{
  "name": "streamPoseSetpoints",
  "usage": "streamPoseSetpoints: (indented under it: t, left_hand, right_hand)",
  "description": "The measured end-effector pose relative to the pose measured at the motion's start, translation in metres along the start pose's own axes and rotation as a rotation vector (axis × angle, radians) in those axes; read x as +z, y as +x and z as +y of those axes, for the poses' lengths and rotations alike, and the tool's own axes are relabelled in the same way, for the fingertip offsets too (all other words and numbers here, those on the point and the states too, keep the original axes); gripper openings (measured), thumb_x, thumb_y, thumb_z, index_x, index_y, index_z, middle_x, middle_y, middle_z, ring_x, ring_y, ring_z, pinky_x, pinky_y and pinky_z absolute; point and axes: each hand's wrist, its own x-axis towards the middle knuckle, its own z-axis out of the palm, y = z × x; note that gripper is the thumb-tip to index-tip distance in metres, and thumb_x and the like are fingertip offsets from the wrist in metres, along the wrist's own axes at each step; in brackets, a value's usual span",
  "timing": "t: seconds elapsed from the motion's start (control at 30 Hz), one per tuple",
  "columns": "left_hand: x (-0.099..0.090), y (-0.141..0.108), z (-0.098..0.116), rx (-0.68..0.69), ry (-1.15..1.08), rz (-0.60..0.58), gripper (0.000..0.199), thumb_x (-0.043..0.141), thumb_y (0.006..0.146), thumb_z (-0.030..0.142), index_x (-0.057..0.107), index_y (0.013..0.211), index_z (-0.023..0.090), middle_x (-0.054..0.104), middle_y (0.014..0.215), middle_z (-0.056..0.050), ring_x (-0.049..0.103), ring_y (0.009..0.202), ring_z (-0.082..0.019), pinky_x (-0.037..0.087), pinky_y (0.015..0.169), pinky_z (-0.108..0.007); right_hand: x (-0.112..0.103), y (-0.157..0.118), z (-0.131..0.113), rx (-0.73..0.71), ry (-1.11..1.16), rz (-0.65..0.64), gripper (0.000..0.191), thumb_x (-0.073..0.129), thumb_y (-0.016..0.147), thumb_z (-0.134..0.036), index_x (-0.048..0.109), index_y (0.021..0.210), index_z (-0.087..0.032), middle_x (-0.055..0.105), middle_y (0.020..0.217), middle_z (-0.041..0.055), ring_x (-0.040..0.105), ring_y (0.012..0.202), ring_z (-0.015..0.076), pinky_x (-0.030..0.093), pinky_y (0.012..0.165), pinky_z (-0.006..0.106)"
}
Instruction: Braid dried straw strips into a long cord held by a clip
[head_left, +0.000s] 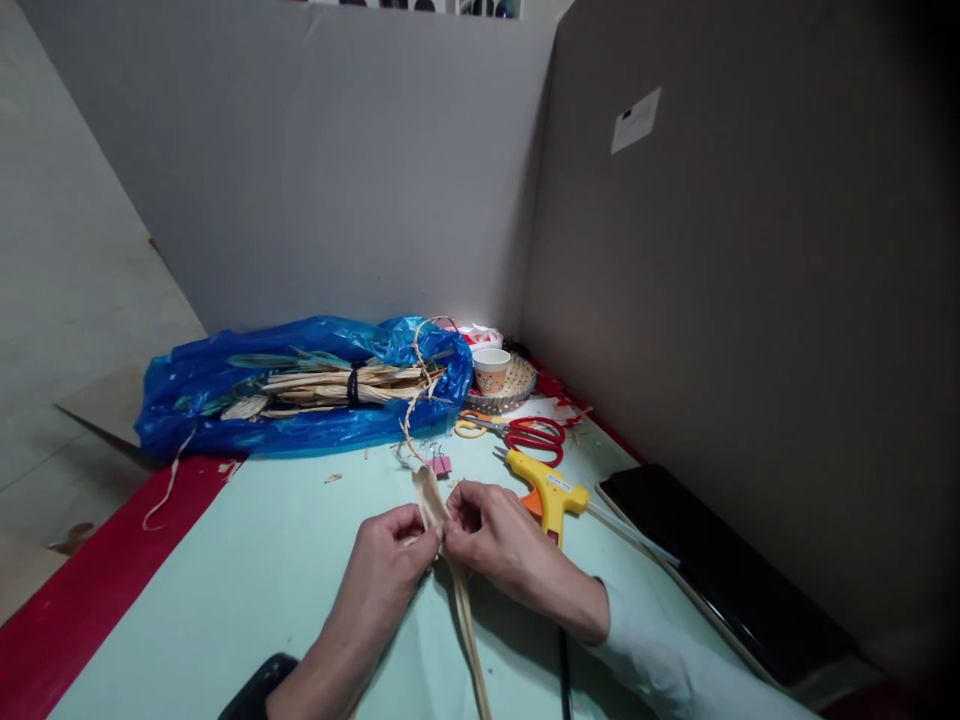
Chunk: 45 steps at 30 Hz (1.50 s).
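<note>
Between my hands is a pale dried plant strip (pixel 429 495), its wide end spread upward and its long narrow part trailing toward me over the table. My left hand (pixel 391 555) pinches the strip's left edge between thumb and fingers. From the other side, my right hand (pixel 491 535) pinches the same strip, the fingertips of both hands almost meeting. A pink binder clip (pixel 439 466) lies just beyond the strip. Close to my right hand rests a yellow glue gun (pixel 551 490) with an orange trigger and a glue stick in its back.
A blue plastic bag (pixel 315 440) with a tied bundle of dried stalks (pixel 315 388) lies at the back. Red-handled scissors (pixel 534 436), a paper cup (pixel 491 370) and a woven tray (pixel 521 385) stand back right. A black flat object (pixel 720 570) lies right, beside a grey partition (pixel 735 280).
</note>
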Motion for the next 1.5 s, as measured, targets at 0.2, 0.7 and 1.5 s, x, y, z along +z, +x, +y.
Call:
streamPoseSetpoints:
  t: [0.2, 0.7, 1.5]
  left_hand:
    - [0.000, -0.002, 0.003, -0.037, -0.027, 0.009, 0.015, 0.065, 0.066, 0.027, 0.067, 0.070, 0.012, 0.043, 0.048, 0.007, 0.032, 0.047, -0.008, 0.024, 0.046, -0.020]
    - [-0.001, -0.002, 0.001, -0.053, -0.079, -0.006, 0.026, 0.067, 0.063, 0.031, 0.070, 0.079, 0.010, 0.042, 0.042, 0.009, 0.022, 0.039, -0.005, 0.016, 0.040, -0.020]
    - [-0.005, 0.006, -0.012, -0.108, -0.066, 0.030, 0.026, 0.072, 0.059, 0.035, 0.056, 0.055, 0.016, 0.032, 0.040, 0.011, 0.018, 0.036, -0.003, 0.006, 0.040, -0.020]
  right_hand:
    - [0.002, 0.001, 0.006, 0.029, 0.190, -0.051, 0.005, 0.053, 0.069, -0.020, 0.052, 0.067, -0.016, 0.052, 0.062, -0.0021, 0.045, 0.058, 0.0104, 0.033, 0.052, 0.020]
    - [0.005, 0.004, 0.013, 0.100, 0.526, -0.109, 0.008, 0.057, 0.063, -0.019, 0.053, 0.069, -0.015, 0.045, 0.058, -0.0052, 0.038, 0.052, 0.0072, 0.030, 0.050, 0.020]
    - [-0.172, -0.054, -0.037, -0.174, 0.284, 0.675, 0.010, 0.050, 0.086, -0.031, 0.051, 0.083, -0.021, 0.044, 0.070, 0.0009, 0.038, 0.054, 0.0105, 0.028, 0.046, 0.025]
